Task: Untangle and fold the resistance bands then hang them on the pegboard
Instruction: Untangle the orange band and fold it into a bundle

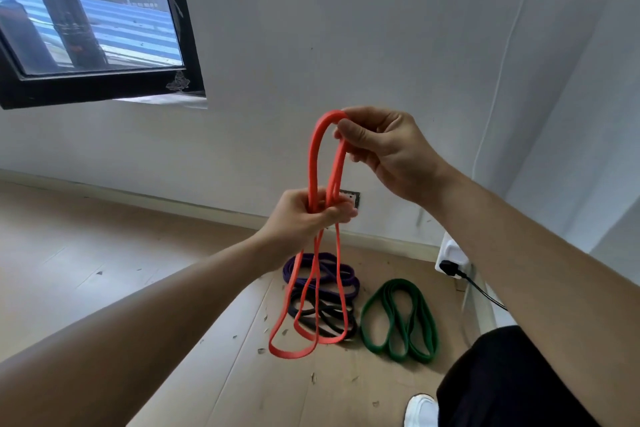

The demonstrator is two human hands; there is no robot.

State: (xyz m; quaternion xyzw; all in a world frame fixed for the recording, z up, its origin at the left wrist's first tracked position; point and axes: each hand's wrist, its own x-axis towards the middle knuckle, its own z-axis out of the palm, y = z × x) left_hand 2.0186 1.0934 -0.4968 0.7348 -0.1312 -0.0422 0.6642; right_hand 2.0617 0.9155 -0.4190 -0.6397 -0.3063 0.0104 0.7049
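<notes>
Orange band (313,163) mid-fold: right hand (388,149) pinches the top, left hand (304,215) grips the strands at 6 o'clock. Green band (398,282) lies folded; purple-black pile (351,279) at its 9 o'clock looks tangled; none hung.

The pile (348,276) of bands lies on the floor (104,253), before the wall (346,28). A folded band (403,282) lies flat on the floor just right of the pile. The held band (312,163) hangs above the pile, its lower loops dangling in front of it. The left hand (304,215) grips this band midway, straight above the pile; the right hand (384,149) pinches its top, higher and to the right. A socket (351,198) sits in the wall behind the pile. An adapter (452,253) stands against the wall right of the pile, beyond the folded band. A shoe (420,409) is nearer than the pile and to its right. The window (90,10) is far up and left of the pile.
</notes>
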